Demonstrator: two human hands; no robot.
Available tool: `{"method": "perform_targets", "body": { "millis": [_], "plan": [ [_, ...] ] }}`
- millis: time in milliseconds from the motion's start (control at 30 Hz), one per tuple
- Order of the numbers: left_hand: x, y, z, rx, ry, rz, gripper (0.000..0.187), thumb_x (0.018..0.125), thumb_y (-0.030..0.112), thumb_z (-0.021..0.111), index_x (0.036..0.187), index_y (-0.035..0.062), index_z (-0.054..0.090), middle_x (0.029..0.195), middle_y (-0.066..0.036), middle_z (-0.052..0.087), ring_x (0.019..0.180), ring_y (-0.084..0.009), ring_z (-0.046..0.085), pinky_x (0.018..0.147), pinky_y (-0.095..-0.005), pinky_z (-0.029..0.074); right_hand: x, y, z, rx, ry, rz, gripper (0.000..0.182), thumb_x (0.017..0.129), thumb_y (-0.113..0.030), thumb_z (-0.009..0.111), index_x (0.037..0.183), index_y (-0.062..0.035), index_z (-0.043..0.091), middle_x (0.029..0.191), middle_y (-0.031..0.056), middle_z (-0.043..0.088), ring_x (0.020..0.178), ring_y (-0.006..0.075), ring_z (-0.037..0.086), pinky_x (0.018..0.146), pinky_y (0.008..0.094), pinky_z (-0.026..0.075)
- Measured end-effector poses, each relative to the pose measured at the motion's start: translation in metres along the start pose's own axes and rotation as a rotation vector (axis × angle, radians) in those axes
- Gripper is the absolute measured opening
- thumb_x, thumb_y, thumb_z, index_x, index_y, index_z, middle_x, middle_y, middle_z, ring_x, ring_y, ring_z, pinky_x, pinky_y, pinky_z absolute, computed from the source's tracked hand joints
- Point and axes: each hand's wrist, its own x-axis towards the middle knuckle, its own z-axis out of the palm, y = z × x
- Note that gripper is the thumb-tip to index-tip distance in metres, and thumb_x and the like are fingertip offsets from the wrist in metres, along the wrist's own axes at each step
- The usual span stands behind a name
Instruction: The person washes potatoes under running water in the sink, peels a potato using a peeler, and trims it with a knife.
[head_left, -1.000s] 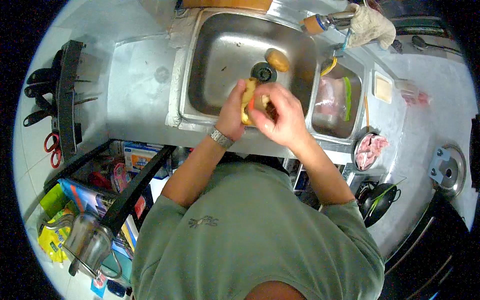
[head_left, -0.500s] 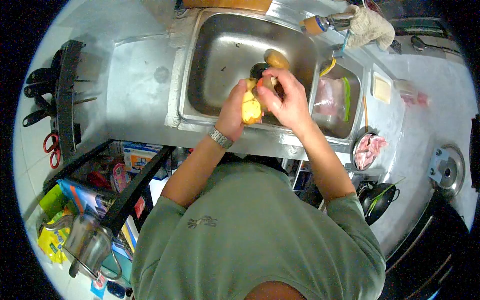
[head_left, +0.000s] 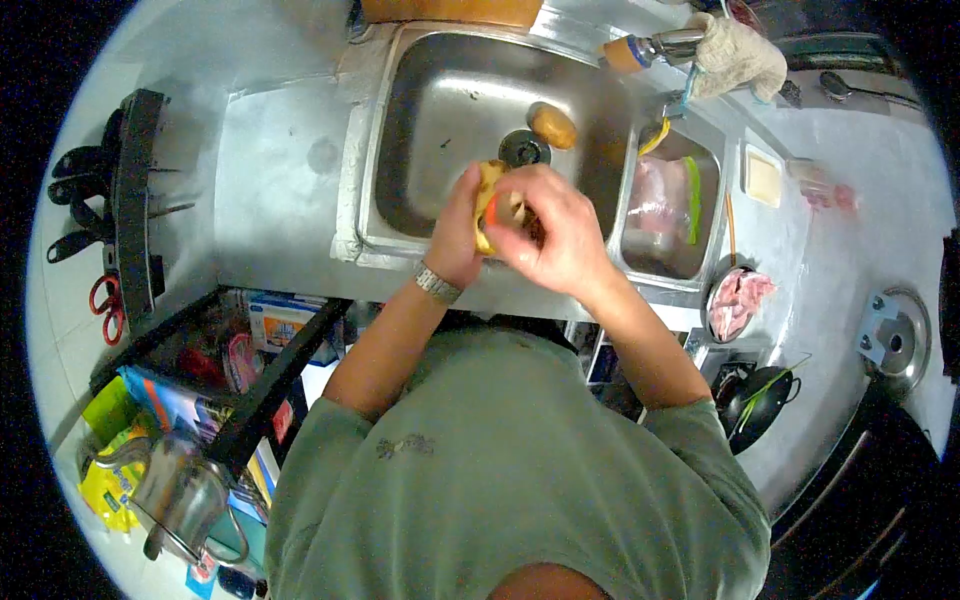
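Over the near edge of the steel sink [head_left: 425,170], my left hand [head_left: 457,235] is closed around a partly peeled potato [head_left: 489,177], yellow flesh showing beside patches of brown skin. My right hand [head_left: 562,232] is closed on a small peeler [head_left: 491,209]. Only its orange part shows, held against the potato; the blade is hidden by my fingers. A second potato [head_left: 553,127], brown and whole, lies in the sink beyond my hands, beside the dark drain [head_left: 524,149].
The small right basin holds a plastic bag with a green seal [head_left: 665,200]. A bowl of raw meat [head_left: 741,300] stands right of it. The faucet [head_left: 680,43] reaches in from the back right. Knives [head_left: 82,187] and red scissors [head_left: 107,308] hang at the left.
My right hand has moved down and left along the potato, toward my body, and now covers its lower part. The drain and the second potato show more fully.
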Motion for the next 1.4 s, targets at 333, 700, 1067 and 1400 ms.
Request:
{"method": "perform_targets", "body": {
  "millis": [333,700,1067,1400],
  "plan": [
    [-0.016,0.0,-0.001,-0.022,-0.23,-0.111,0.057,0.095,0.057,0.037,0.124,0.01,0.05,0.103,-0.013,0.063,0.084,-0.0269,0.067,0.07,-0.0391,0.057,0.007,0.063,-0.006,0.579,0.283,0.721,0.027,0.091,-0.029,0.059,0.103,-0.0046,0.059,0.083,0.0026,0.061,0.077,0.0116,0.057,0.07,0.0255,0.047],
    [-0.001,-0.001,0.002,-0.034,-0.088,0.014,0.04,0.098,0.041,0.041,0.116,0.0086,0.055,0.107,-0.007,0.063,0.099,-0.0189,0.062,0.087,-0.0347,0.051,-0.025,0.009,-0.004,0.149,0.117,0.101,0.04,0.073,-0.026,0.074,0.104,-0.0064,0.058,0.097,0.0148,0.061,0.088,0.0334,0.062,0.076,0.0391,0.051],
    [-0.022,-0.007,0.001,0.127,-0.156,-0.046,0.048,0.099,0.049,0.037,0.118,0.0089,0.054,0.103,-0.01,0.065,0.085,-0.0222,0.066,0.075,-0.0361,0.056,-0.006,0.051,-0.008,-0.031,0.254,0.362,0.024,0.081,-0.022,0.069,0.096,-0.0048,0.06,0.091,0.0104,0.061,0.079,0.0223,0.06,0.068,0.0327,0.048],
    [-0.009,-0.001,-0.006,0.031,-0.111,-0.056,0.057,0.098,0.055,0.032,0.124,0.0065,0.049,0.11,-0.016,0.063,0.089,-0.0298,0.066,0.079,-0.0424,0.057,-0.017,0.063,-0.011,1.246,0.241,0.977,0.048,0.095,-0.05,0.046,0.114,-0.008,0.057,0.093,0.0069,0.065,0.075,0.0149,0.063,0.051,0.0269,0.048]
  ]
}}
